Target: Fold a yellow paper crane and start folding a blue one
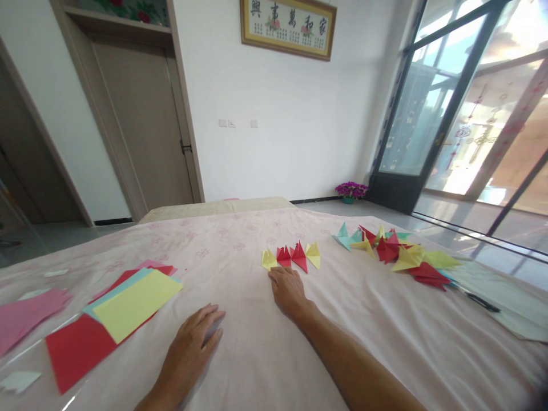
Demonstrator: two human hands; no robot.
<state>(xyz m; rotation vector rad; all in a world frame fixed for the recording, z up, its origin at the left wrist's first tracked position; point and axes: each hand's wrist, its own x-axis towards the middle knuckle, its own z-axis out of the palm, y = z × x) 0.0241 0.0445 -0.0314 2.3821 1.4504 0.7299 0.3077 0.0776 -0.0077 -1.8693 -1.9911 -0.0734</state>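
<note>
My left hand [190, 345] rests on the tablecloth with its fingers stretched out and the thumb apart, holding nothing. A stack of coloured paper, with a yellow sheet [139, 302] on top and a red sheet [79, 348] below, lies to its left. Further forward, the bent fingers of my right hand [287, 288] close at the lower edge of a folded yellow paper crane [268, 259]; the fingertips are partly hidden. That crane stands at the left end of a short row, beside two red paper cranes [298, 256] and another yellow paper crane [314, 254].
A pile of red, yellow and blue-green folded cranes [389, 246] lies at the right. Beyond it are a black pen [483, 301] and pale sheets [514, 299]. Pink paper [28, 317] and a white scrap [20, 381] lie at the far left, on the pink tablecloth [244, 365].
</note>
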